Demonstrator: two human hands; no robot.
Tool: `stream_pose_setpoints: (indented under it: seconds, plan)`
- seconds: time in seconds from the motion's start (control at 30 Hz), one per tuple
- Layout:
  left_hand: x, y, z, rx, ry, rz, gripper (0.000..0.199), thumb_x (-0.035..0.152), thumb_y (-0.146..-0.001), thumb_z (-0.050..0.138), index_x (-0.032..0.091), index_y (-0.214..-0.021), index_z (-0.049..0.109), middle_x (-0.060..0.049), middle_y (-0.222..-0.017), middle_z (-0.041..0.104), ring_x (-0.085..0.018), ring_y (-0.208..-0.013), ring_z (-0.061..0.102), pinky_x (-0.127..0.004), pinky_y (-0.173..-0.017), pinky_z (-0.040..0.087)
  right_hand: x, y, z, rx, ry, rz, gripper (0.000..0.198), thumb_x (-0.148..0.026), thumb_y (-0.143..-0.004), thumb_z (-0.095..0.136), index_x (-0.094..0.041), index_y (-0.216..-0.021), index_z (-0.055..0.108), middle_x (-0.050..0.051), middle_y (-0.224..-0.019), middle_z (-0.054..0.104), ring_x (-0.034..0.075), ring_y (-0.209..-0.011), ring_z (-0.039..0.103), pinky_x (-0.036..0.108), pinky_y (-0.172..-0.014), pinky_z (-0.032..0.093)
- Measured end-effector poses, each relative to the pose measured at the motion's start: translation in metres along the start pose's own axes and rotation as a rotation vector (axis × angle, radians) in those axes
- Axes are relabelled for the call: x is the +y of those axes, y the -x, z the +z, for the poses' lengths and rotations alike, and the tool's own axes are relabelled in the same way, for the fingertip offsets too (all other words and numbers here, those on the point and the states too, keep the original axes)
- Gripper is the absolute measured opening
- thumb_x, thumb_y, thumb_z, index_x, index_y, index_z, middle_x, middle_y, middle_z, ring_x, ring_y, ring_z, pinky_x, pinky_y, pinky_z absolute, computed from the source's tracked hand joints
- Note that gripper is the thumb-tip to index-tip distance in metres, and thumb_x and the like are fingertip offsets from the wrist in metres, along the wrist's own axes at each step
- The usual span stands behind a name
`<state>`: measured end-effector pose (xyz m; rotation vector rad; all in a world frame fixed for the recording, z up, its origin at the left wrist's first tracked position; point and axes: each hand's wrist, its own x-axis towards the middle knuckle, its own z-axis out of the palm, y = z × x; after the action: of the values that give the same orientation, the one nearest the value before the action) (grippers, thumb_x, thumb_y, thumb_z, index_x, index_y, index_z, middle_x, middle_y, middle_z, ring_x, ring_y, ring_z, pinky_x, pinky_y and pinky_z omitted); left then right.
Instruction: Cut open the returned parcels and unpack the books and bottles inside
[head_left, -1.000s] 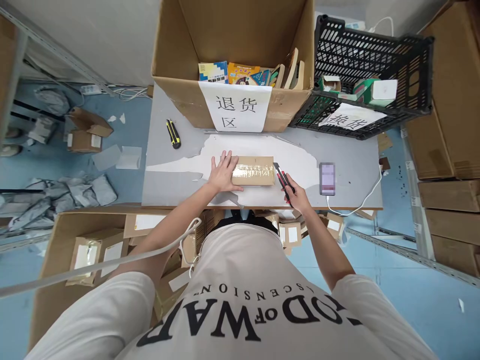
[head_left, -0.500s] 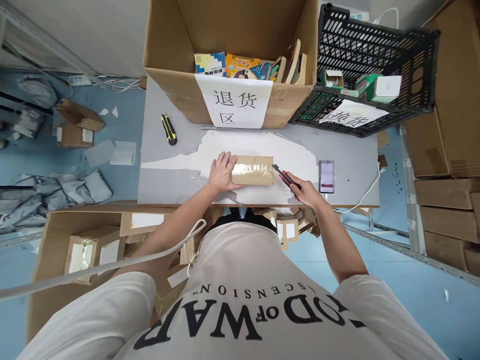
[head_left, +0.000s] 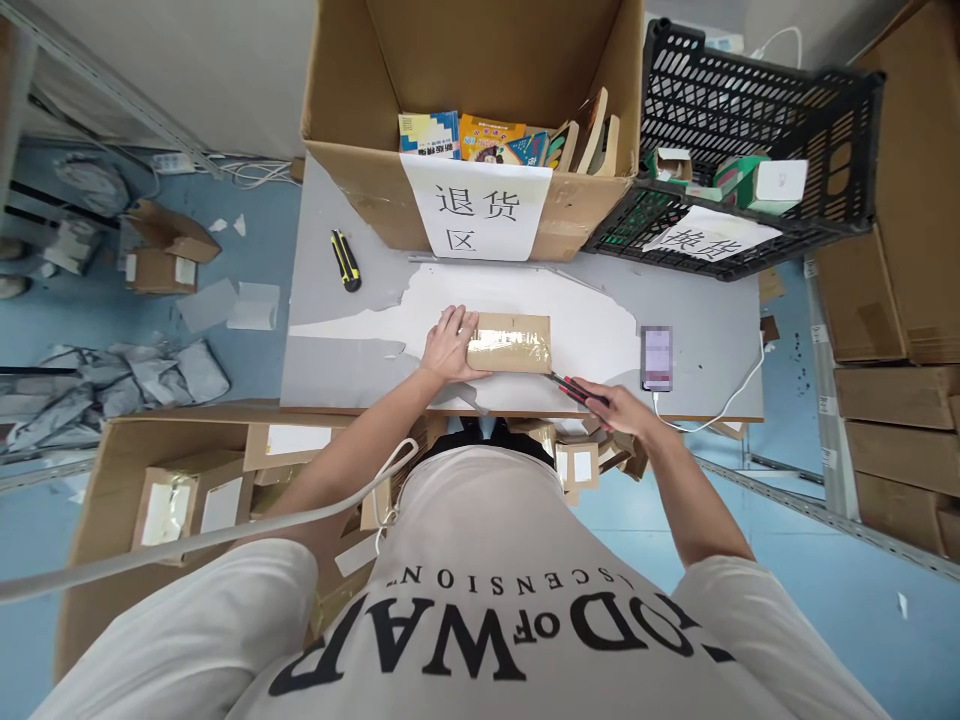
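Observation:
A small taped cardboard box (head_left: 514,343) lies flat on the white-covered middle of the table. My left hand (head_left: 448,347) grips its left end, fingers over the far edge and thumb along the near side. In my right hand (head_left: 621,408) is a red and black utility knife (head_left: 576,388), the fingers wrapped round its handle. The knife's tip is at the box's near right corner; whether the blade touches the cardboard I cannot tell. Shiny clear tape runs along the top of the box.
A second, yellow and black utility knife (head_left: 346,261) lies at the table's left. Behind stands a large carton (head_left: 367,205) with books, beside a black plastic crate (head_left: 757,245) holding small boxes. A phone (head_left: 657,358) with a white cable lies at right. An open carton (head_left: 112,500) stands below left.
My right hand has brought the utility knife towards me, from the middle of the box's right end to its near right corner. My left hand keeps its grip on the box.

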<state>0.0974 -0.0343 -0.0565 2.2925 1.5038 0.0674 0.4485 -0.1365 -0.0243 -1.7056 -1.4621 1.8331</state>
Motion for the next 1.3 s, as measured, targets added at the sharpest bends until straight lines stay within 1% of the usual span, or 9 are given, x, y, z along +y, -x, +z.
stream_pose_setpoints:
  seconds: [0.17, 0.27, 0.43, 0.6, 0.77, 0.9, 1.07, 1.2, 1.3]
  plan:
    - [-0.004, -0.001, 0.002, 0.014, -0.003, 0.042, 0.120, 0.074, -0.056, 0.069, 0.013, -0.150, 0.026, -0.022, -0.155, 0.023, -0.042, -0.144, 0.015, -0.056, -0.111, 0.024, 0.007, 0.013, 0.015, 0.066, -0.004, -0.005, 0.059, -0.045, -0.086, 0.056, -0.029, -0.142, 0.047, -0.005, -0.058, 0.056, 0.009, -0.040, 0.042, 0.025, -0.044, 0.043]
    - [-0.004, -0.001, 0.001, 0.000, -0.029, 0.036, 0.118, 0.075, -0.059, 0.065, 0.014, -0.151, 0.023, -0.022, -0.156, 0.021, -0.042, -0.144, 0.014, -0.062, -0.112, 0.014, 0.010, 0.024, 0.004, 0.148, 0.003, -0.004, 0.059, -0.046, -0.087, 0.053, -0.031, -0.143, 0.045, -0.003, -0.067, 0.060, 0.010, -0.042, 0.044, 0.026, -0.044, 0.044]
    - [-0.003, 0.001, 0.001, 0.008, -0.052, 0.037, 0.108, 0.076, -0.068, 0.056, 0.016, -0.152, 0.023, -0.022, -0.158, 0.018, -0.042, -0.146, 0.009, -0.066, -0.111, 0.001, 0.035, 0.025, -0.012, 0.405, 0.018, 0.004, 0.067, -0.050, -0.087, 0.050, -0.028, -0.148, 0.036, 0.001, -0.081, 0.064, 0.011, -0.047, 0.051, 0.029, -0.050, 0.050]
    - [-0.005, 0.004, 0.002, 0.054, -0.033, 0.062, 0.092, 0.069, -0.080, 0.048, 0.015, -0.151, 0.026, -0.021, -0.158, 0.019, -0.039, -0.147, 0.010, -0.064, -0.112, -0.003, 0.070, -0.017, 0.011, 0.561, 0.016, 0.055, 0.069, -0.048, -0.088, 0.042, -0.022, -0.150, 0.027, 0.002, -0.084, 0.066, 0.014, -0.058, 0.058, 0.029, -0.057, 0.052]
    - [0.005, 0.026, 0.007, 0.084, -0.032, 0.145, 0.070, 0.054, -0.089, 0.045, 0.015, -0.146, 0.035, -0.019, -0.156, 0.026, -0.034, -0.147, 0.017, -0.059, -0.116, 0.002, 0.089, -0.075, 0.027, 0.796, 0.014, 0.129, 0.049, -0.046, -0.083, 0.040, -0.015, -0.119, 0.055, 0.008, -0.093, 0.066, 0.020, -0.080, 0.061, 0.034, -0.072, 0.053]
    - [0.020, 0.051, 0.016, 0.045, -0.026, 0.246, 0.063, 0.044, -0.091, 0.045, 0.015, -0.146, 0.037, -0.018, -0.154, 0.030, -0.032, -0.146, 0.021, -0.055, -0.117, 0.010, 0.095, -0.102, 0.025, 0.842, 0.045, 0.142, 0.041, -0.040, -0.079, 0.042, -0.014, -0.104, 0.061, 0.012, -0.096, 0.065, 0.023, -0.088, 0.059, 0.037, -0.083, 0.050]
    - [0.027, 0.060, 0.023, 0.029, -0.025, 0.198, 0.066, 0.040, -0.089, 0.048, 0.013, -0.147, 0.034, -0.019, -0.153, 0.032, -0.033, -0.145, 0.023, -0.055, -0.116, 0.016, 0.094, -0.107, 0.025, 0.887, 0.103, 0.156, 0.043, -0.031, -0.078, 0.044, -0.015, -0.116, 0.057, 0.009, -0.092, 0.063, 0.023, -0.087, 0.058, 0.039, -0.086, 0.048]
    - [0.026, 0.059, 0.026, 0.027, -0.003, 0.191, 0.066, 0.041, -0.089, 0.047, 0.013, -0.148, 0.034, -0.018, -0.153, 0.033, -0.033, -0.145, 0.023, -0.054, -0.116, 0.016, 0.073, -0.103, 0.022, 0.953, 0.173, 0.131, 0.047, -0.029, -0.081, 0.043, -0.014, -0.124, 0.053, 0.017, -0.116, 0.056, 0.027, -0.111, 0.051, 0.046, -0.100, 0.039]
    - [0.026, 0.061, 0.030, 0.026, 0.015, 0.192, 0.069, 0.043, -0.088, 0.048, 0.011, -0.147, 0.034, -0.018, -0.153, 0.033, -0.034, -0.145, 0.022, -0.053, -0.117, 0.015, 0.029, -0.103, 0.021, 0.945, 0.328, -0.093, 0.055, -0.036, -0.088, 0.042, -0.014, -0.138, 0.040, 0.020, -0.135, 0.044, 0.030, -0.127, 0.040, 0.049, -0.106, 0.033]
